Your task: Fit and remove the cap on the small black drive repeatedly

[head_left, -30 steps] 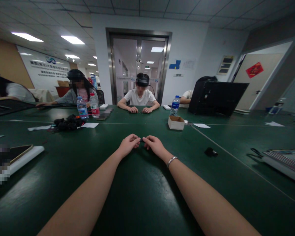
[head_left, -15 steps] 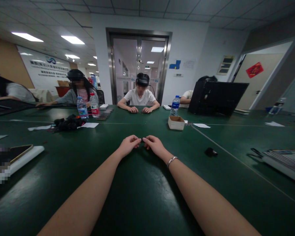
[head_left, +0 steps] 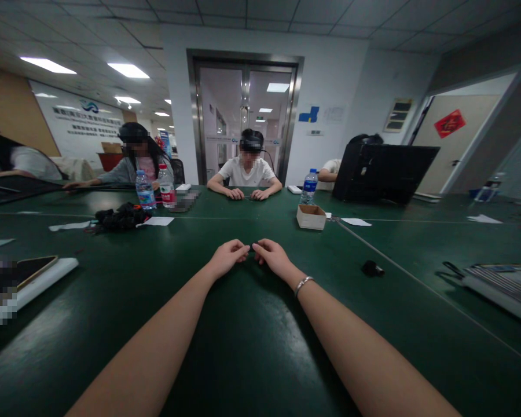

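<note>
Both arms reach forward over the dark green table, and the hands almost meet at its middle. Thumb and fingers of my left hand are pinched together at one end of a small dark object. My right hand, with a silver bracelet at the wrist, pinches the other end. Only a short bit of this object shows between the fingertips; its kind is too small to make out.
An open cardboard box stands ahead to the right, before a water bottle. A small black item lies right of my hands. Black cables lie ahead left, near two bottles. A person sits opposite.
</note>
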Demonstrator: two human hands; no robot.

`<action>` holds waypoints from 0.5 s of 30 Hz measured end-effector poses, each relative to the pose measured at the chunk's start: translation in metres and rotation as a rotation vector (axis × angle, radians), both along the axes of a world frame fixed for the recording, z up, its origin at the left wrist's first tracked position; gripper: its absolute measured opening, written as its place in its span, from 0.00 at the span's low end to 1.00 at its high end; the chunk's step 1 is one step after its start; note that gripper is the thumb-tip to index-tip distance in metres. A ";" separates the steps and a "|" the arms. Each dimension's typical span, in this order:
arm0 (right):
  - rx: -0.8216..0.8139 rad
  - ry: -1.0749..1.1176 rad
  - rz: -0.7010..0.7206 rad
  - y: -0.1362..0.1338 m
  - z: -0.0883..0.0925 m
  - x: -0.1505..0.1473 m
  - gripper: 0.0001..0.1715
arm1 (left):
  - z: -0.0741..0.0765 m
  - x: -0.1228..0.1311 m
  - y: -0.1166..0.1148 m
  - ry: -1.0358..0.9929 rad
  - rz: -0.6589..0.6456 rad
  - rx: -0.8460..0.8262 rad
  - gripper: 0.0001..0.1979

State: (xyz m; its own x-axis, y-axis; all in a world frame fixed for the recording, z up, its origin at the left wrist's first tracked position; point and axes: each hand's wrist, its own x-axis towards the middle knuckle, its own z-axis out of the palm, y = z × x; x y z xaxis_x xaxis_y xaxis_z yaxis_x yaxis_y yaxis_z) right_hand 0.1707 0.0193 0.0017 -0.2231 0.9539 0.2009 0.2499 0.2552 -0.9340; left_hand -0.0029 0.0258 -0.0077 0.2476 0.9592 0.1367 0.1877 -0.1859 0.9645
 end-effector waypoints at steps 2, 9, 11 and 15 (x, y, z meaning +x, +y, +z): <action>0.001 0.006 0.004 0.002 -0.002 0.000 0.11 | 0.001 0.000 -0.001 0.034 -0.003 0.008 0.26; 0.000 0.032 0.002 0.007 -0.008 0.000 0.12 | -0.001 0.001 -0.001 0.055 0.013 0.024 0.23; 0.002 0.025 0.000 0.007 -0.008 0.000 0.12 | -0.002 0.000 -0.001 0.055 0.021 0.015 0.25; 0.002 0.026 -0.009 0.006 -0.007 -0.001 0.12 | -0.004 0.000 0.001 0.063 0.030 0.038 0.23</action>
State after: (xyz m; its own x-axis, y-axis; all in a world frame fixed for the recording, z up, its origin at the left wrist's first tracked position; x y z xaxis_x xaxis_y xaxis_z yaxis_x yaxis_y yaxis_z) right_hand 0.1701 0.0252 -0.0052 -0.2090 0.9554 0.2088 0.2282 0.2553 -0.9396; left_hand -0.0032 0.0270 -0.0116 0.2284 0.9606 0.1586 0.2537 -0.2160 0.9429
